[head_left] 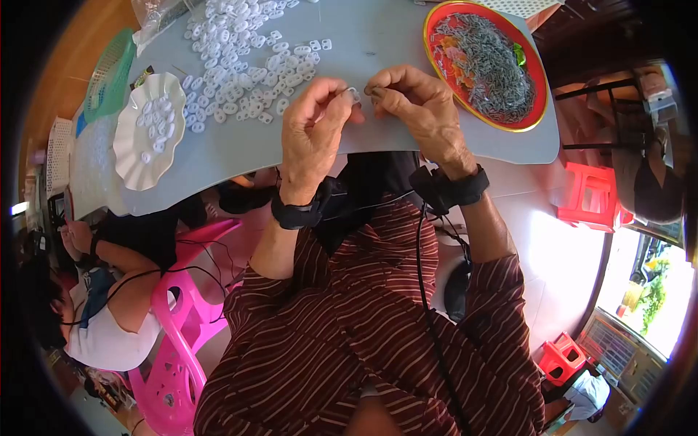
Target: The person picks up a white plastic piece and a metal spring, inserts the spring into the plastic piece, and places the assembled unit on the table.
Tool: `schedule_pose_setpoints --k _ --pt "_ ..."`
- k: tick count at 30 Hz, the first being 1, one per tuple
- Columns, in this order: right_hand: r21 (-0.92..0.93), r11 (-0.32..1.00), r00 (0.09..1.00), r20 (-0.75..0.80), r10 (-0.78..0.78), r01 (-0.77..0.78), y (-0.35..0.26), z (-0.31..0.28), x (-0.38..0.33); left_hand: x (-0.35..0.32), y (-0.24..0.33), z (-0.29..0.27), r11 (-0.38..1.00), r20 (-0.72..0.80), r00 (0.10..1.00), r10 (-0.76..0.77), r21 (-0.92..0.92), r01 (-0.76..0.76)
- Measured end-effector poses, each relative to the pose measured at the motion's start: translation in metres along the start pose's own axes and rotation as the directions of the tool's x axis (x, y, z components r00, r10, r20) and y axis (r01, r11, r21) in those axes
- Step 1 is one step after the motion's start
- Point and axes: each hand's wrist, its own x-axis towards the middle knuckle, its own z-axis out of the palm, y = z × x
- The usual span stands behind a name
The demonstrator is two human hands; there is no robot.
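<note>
From my remote seat I look down on a blue-grey tabletop (218,171) with a curved near edge. Pale floor tiles (509,251) show below it, and daylight comes in at the lower right. A pink plastic chair (185,320) and a person in a white top (116,338) are at the left; a red plastic stool (587,195) stands at the right.

My left hand (313,131) pinches a small white piece (354,93) near the table's middle. My right hand (427,116) faces it, fingertips narrowly bunched; I cannot tell whether they meet or hold anything.

Loose white oval pieces (247,83) spread beyond my left hand, with more in a scalloped white dish (127,138). A gold-rimmed red tray (542,80) of thin grey pieces (498,65) sits just beside my right hand. Cables (420,269) hang below the right wrist, across the striped shirt (349,312).
</note>
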Motion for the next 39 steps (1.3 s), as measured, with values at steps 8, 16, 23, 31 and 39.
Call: schedule_pose_setpoints --k 8,16,23,31,39 --pt "0.156 0.985 0.996 -0.066 -0.064 0.074 0.001 0.001 -0.001 0.002 -0.006 0.01 0.992 0.043 0.999 0.012 -0.124 -0.007" --pt "0.155 0.977 0.988 -0.072 -0.138 0.148 0.011 0.002 0.001 0.001 -0.008 0.008 0.993 0.029 1.0 0.002 -0.121 0.002" --pt "0.164 0.977 0.99 -0.077 -0.122 0.133 0.003 0.007 -0.002 0.001 -0.01 0.006 0.992 0.032 0.999 0.011 -0.124 -0.007" --pt "0.129 0.981 0.985 -0.111 -0.129 0.143 0.004 0.007 -0.003 0.0 -0.009 0.005 0.995 0.042 0.999 0.002 -0.104 0.003" --pt "0.14 0.98 0.989 -0.067 -0.132 0.14 0.002 0.008 -0.003 -0.001 -0.01 0.004 0.996 0.051 0.998 -0.024 -0.082 0.028"
